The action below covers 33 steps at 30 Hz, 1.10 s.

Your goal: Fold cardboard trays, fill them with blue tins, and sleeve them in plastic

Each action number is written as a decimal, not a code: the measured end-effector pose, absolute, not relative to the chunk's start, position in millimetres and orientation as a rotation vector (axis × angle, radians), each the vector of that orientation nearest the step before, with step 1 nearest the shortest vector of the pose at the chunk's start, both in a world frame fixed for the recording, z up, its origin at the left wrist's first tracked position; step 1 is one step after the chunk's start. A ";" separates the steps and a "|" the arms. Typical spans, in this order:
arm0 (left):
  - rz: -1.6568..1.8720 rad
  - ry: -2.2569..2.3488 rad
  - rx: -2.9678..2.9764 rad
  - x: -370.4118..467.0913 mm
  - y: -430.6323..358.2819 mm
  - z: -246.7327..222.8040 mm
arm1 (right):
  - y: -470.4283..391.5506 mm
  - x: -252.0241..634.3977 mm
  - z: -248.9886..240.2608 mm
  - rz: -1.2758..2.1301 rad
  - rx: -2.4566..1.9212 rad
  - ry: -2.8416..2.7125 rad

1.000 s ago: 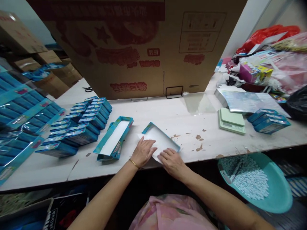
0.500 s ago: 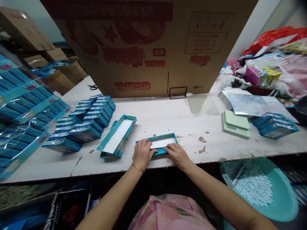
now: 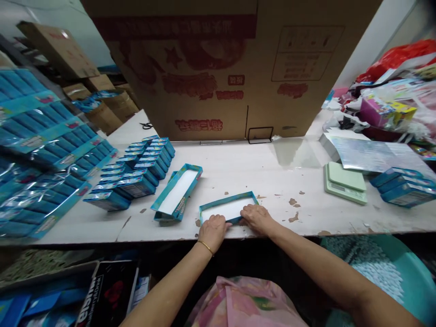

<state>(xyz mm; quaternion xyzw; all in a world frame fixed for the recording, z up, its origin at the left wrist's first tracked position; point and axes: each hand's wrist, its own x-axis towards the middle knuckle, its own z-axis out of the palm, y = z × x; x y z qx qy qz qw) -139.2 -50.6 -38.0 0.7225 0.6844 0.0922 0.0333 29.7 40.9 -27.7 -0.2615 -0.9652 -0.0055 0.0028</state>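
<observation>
A shallow blue cardboard tray [image 3: 227,200] with a white inside lies near the front edge of the table. My left hand [image 3: 214,231] grips its near wall toward the left corner, fingers curled over the rim. My right hand [image 3: 257,218] pinches the same near wall further right, with its fingers over the edge. Both hands hide parts of that wall. To the left, another blue tray [image 3: 177,190] rests slantwise on top of a similar one. Rows of small blue boxes [image 3: 139,170] stand beyond those trays.
A big cardboard carton [image 3: 211,104] stands at the back. On the right are a green scale [image 3: 345,181], several blue boxes [image 3: 408,188] and silvery sheets [image 3: 368,152]. Wrapped blue packs [image 3: 41,136] are stacked at far left. Below the table edge sits a teal tub [image 3: 408,272] of pale pieces.
My left hand has come from over the tray's left end to its near wall. The right hand stays on the near wall. The view has shifted slightly left.
</observation>
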 end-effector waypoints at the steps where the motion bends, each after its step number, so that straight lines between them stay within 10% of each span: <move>1: 0.298 2.108 2.227 -140.2 -51.7 -33.1 | 44.9 31.4 -26.8 -0.023 -0.772 -3.039; 12: 0.385 2.056 2.238 -154.1 -64.6 -31.0 | 89.3 21.1 -21.2 -0.042 -0.393 -2.998; 19: 0.854 2.861 1.671 -277.2 -70.6 -7.3 | 166.1 22.0 -4.1 -0.208 -0.623 -2.653; 27: 0.828 2.562 1.549 -284.4 -62.4 -7.5 | 80.3 -131.9 -13.7 -0.170 -0.055 -2.806; 33: 1.105 2.618 1.337 -320.3 -91.2 -6.0 | 144.7 -91.7 -9.4 -0.223 -0.047 -2.852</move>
